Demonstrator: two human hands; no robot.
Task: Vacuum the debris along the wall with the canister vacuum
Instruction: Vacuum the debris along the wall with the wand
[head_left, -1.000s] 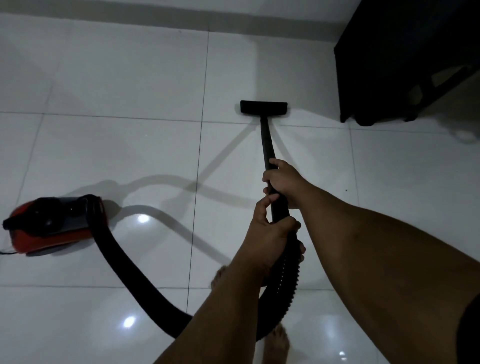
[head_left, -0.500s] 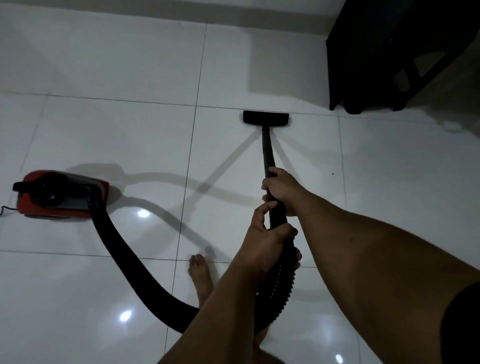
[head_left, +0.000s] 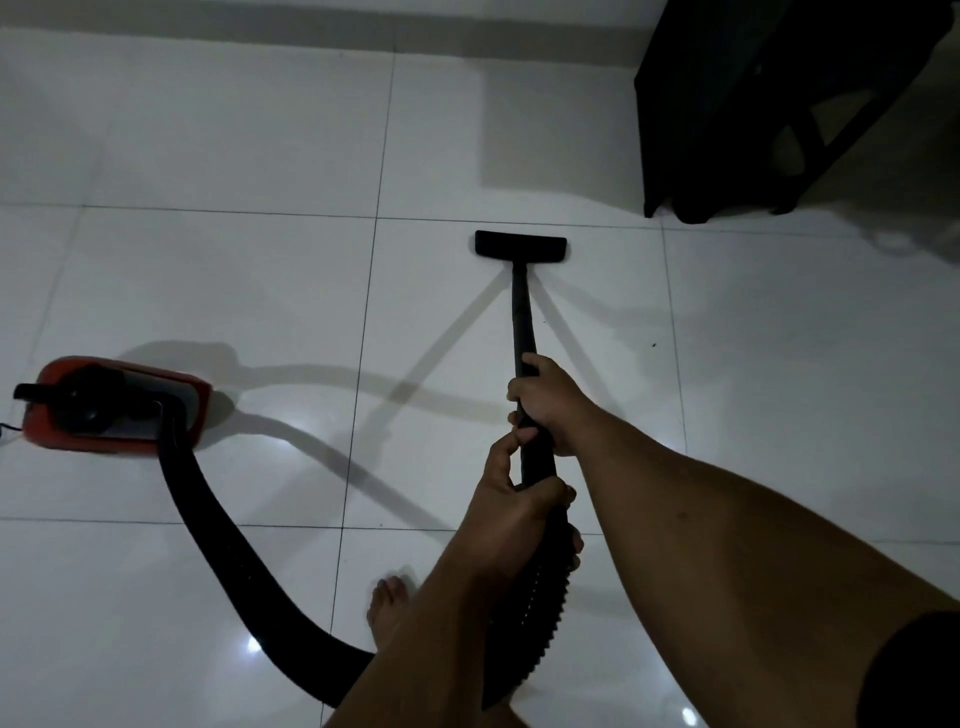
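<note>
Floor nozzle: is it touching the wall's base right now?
No, the floor nozzle sits on a tile one row out from the wall, with bare floor between them.

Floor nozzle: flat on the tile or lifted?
Flat, apparently. The black rectangular floor nozzle lies level on the white tile floor with no visible gap beneath; both hands grip the black wand.

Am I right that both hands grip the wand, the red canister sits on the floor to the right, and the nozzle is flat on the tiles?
Not quite: the head view shows the red canister on the floor to the left, not the right. The rest holds: the left hand and right hand both grip the wand, and the nozzle lies flat on the tiles.
</note>
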